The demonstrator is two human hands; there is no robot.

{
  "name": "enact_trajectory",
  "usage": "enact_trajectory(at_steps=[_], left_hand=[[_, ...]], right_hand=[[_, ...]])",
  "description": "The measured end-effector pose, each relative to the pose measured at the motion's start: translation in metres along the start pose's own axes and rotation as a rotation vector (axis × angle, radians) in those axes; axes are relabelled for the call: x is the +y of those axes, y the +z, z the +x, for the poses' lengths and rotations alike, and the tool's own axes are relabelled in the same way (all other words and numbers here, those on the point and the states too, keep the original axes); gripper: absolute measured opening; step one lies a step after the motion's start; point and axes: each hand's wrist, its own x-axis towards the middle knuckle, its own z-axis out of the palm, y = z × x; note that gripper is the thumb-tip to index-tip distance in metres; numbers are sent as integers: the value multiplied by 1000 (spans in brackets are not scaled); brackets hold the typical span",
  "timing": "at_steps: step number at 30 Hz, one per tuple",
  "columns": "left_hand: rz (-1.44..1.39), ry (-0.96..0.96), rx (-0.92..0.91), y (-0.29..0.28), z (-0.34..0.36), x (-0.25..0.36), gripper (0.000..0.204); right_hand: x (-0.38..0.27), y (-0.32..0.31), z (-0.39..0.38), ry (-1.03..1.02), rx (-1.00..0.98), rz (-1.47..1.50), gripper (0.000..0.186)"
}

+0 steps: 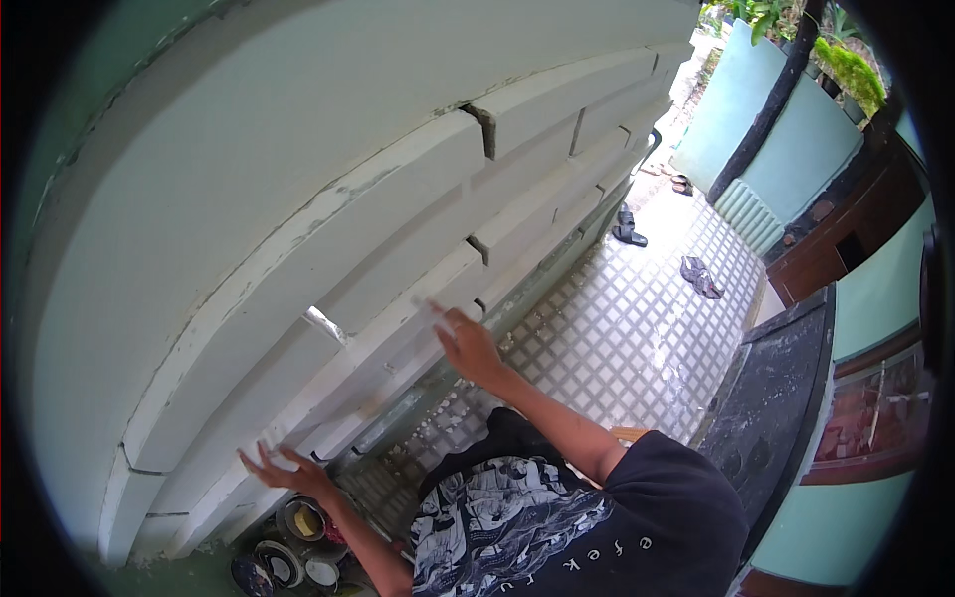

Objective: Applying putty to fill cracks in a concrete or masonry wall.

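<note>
See left hand and right hand with loosely open fingers near long, white-painted, stepped wall ledges.

One left hand, one right hand, one yellow block near left, one crumpled cloth and two black sandals farther right, and one dark pole at the far right are visible.

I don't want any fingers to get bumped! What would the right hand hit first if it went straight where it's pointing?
Probably the white wall: the right hand's fingers point at its ledges, but I can't tell how close.
</note>
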Motion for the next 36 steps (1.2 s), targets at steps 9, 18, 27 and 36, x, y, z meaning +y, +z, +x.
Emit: enact_trajectory(at_steps=[9, 18, 27, 36], left_hand=[[159, 99, -304, -4, -23, -6, 44], [200, 66, -289, 1, -27, -2, 53], [214, 68, -281, 4, -30, -6, 57], [214, 73, -286, 6, -28, -2, 59]], right_hand=[[8, 15, -9, -7, 80, 96, 47], [23, 10, -2, 46, 326, -43, 48], [44, 5, -3, 47, 314, -105, 48], [154, 47, -11, 204, 832, -178, 45]])
